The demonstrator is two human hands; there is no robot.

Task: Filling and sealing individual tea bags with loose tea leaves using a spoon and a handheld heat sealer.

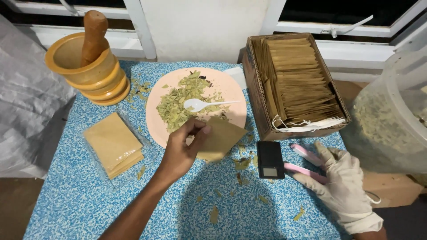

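Bare left hand [182, 149] pinches flat brown paper sachet [221, 138] beside round pink plate [231, 95] of crushed dried green leaves [182, 100], handy for filling, while white-gloved right hand [340, 180], fingers spread, presses pink scissors [304, 162].

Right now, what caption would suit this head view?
Left hand holds a tan paper sachet beside a plate of dried leaves; gloved right hand touches pink scissors.

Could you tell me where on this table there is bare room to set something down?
The widest free patch of the table is the near left corner, below the stack of tan sachets. Another lies near centre, between the left hand and the gloved right hand, with only leaf scraps. It is crowded around the plate, scale and box.
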